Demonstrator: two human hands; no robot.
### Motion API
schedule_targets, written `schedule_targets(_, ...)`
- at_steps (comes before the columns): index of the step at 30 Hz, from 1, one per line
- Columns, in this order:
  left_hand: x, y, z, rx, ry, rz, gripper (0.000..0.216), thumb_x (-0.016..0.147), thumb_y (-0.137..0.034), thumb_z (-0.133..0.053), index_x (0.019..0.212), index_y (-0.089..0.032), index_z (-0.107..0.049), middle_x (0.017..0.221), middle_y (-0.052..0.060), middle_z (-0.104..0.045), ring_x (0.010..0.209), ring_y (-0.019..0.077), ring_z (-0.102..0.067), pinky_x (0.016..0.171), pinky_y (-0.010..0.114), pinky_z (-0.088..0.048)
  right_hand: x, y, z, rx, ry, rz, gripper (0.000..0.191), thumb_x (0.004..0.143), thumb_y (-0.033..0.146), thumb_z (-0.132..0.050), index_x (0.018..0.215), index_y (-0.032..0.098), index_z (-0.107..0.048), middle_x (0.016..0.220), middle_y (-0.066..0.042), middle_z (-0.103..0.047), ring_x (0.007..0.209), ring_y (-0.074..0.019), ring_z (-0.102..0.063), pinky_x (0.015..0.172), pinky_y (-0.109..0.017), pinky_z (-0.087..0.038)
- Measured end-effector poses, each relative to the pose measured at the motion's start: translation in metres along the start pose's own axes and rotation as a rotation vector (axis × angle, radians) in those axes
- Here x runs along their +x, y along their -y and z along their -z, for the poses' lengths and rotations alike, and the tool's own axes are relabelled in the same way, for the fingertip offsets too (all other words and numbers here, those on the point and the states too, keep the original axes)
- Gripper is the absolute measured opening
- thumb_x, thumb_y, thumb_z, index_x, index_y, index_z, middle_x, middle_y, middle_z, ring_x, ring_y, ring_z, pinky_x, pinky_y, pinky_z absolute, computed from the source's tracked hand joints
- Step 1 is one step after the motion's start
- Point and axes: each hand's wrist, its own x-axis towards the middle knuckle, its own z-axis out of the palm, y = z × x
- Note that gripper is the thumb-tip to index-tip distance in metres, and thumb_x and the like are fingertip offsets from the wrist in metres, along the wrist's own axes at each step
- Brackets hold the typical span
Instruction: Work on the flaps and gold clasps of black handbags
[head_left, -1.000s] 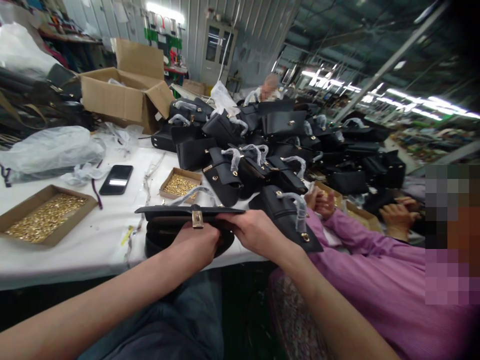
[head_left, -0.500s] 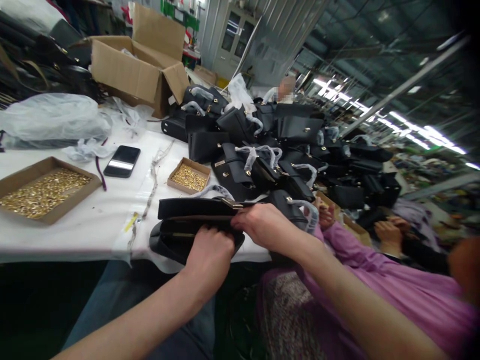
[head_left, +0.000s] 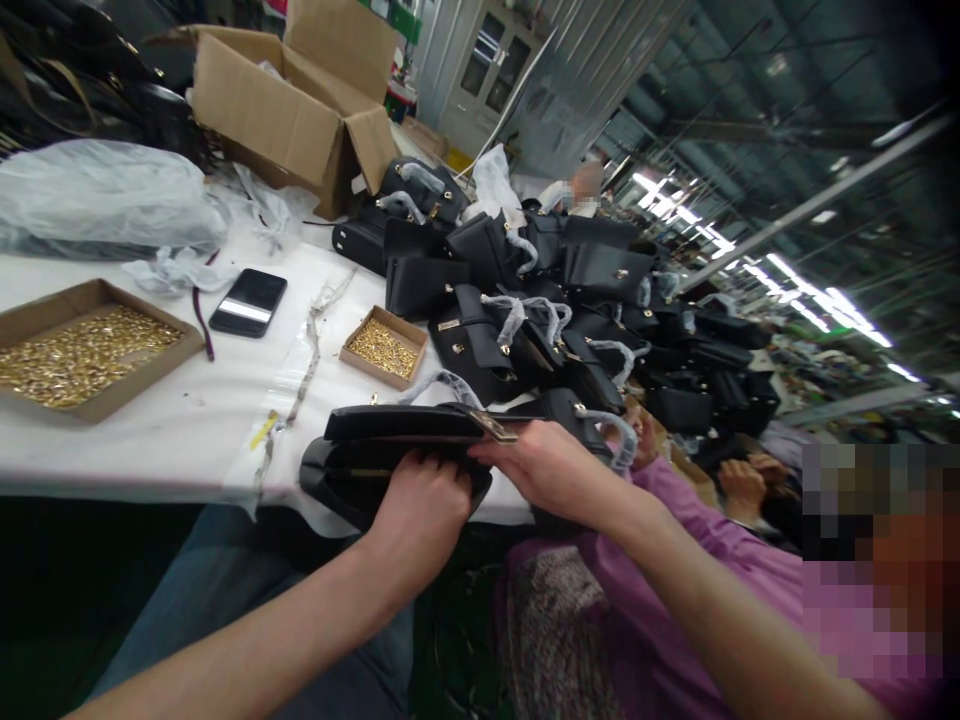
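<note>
At the table's front edge lies a black handbag (head_left: 319, 478) with its flap raised and its mouth facing me. My left hand (head_left: 427, 495) is closed at the bag's opening, the fingers curled inside over its edge; their tips are hidden. With thumb and fingers my right hand (head_left: 551, 472) pinches the flap (head_left: 401, 424) at its right end, beside a gold metal clasp plate (head_left: 493, 427). Behind the flap shows the bag's plastic-wrapped handle (head_left: 442, 382). A small cardboard tray (head_left: 365, 368) of gold fittings stands just beyond the bag.
A larger tray (head_left: 112, 402) of gold pieces and a phone (head_left: 249, 302) lie on the left. Black handbags (head_left: 480, 345) with wrapped handles are heaped behind. An open carton (head_left: 262, 115) stands at the back. Close on my right sits a co-worker in a purple sleeve (head_left: 686, 505).
The raised flap and its gold clasp have tilted, so more of the clasp plate shows. My right hand has shifted slightly with it; my left hand stays at the opening. The camera view has shifted a little.
</note>
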Motion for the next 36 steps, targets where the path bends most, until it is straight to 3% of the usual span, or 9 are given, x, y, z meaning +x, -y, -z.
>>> schedule_targets(4,-0.005,0.003,-0.001,-0.029,-0.013,0.016,0.014,0.101,-0.012,-0.067,0.112,-0.017,-0.073,0.106,0.01,-0.074,0.105,0.0324,-0.071,0.097,0.054,-0.06,-0.006,0.0,-0.002,0.082,-0.036,-0.046,0.027,0.111,0.023,-0.059,0.117,0.026,-0.084,0.121,-0.006,-0.083,0.106,-0.023,-0.079,0.09,-0.031,-0.058)
schedule_targets(7,-0.01,0.002,0.0,-0.007,-0.01,-0.011,0.017,0.1,-0.009,-0.067,0.115,-0.016,-0.072,0.104,0.009,-0.073,0.101,0.0324,-0.07,0.091,0.053,-0.061,-0.01,0.0,0.001,0.203,-0.057,-0.069,0.022,0.108,0.022,-0.065,0.114,0.028,-0.085,0.115,-0.003,-0.084,0.107,-0.0211,-0.078,0.098,-0.03,-0.056)
schedule_targets(13,-0.013,0.001,0.003,0.012,-0.027,-0.037,0.019,0.098,-0.008,-0.067,0.114,-0.017,-0.072,0.101,0.008,-0.072,0.1,0.0325,-0.07,0.088,0.052,-0.06,-0.011,0.004,0.015,0.319,0.094,-0.088,0.027,0.107,0.017,-0.062,0.114,0.026,-0.086,0.088,0.0,-0.082,0.078,-0.0152,-0.075,0.078,-0.025,-0.054)
schedule_targets(23,-0.014,0.001,0.001,0.008,-0.035,-0.05,0.018,0.1,-0.01,-0.067,0.117,-0.016,-0.071,0.108,0.009,-0.074,0.104,0.033,-0.07,0.092,0.055,-0.062,-0.011,0.014,0.007,0.036,0.072,-0.009,0.031,0.105,0.014,-0.058,0.114,0.026,-0.085,0.109,-0.005,-0.085,0.096,-0.0213,-0.078,0.078,-0.028,-0.05)
schedule_targets(32,-0.013,0.003,0.003,-0.002,-0.054,-0.053,0.013,0.102,-0.011,-0.063,0.111,-0.017,-0.071,0.1,0.007,-0.072,0.097,0.0328,-0.069,0.086,0.054,-0.061,-0.01,0.012,0.004,0.196,0.04,-0.128,0.026,0.104,0.019,-0.065,0.111,0.029,-0.087,0.105,-0.001,-0.085,0.093,-0.019,-0.077,0.084,-0.028,-0.051)
schedule_targets(36,-0.013,0.003,0.004,-0.005,-0.033,-0.059,0.014,0.101,-0.01,-0.062,0.11,-0.016,-0.071,0.098,0.007,-0.072,0.097,0.0328,-0.068,0.084,0.052,-0.059,-0.005,0.012,0.011,0.357,0.091,-0.145,0.022,0.1,0.016,-0.068,0.103,0.023,-0.088,0.088,0.0,-0.082,0.079,-0.0162,-0.073,0.076,-0.026,-0.051)
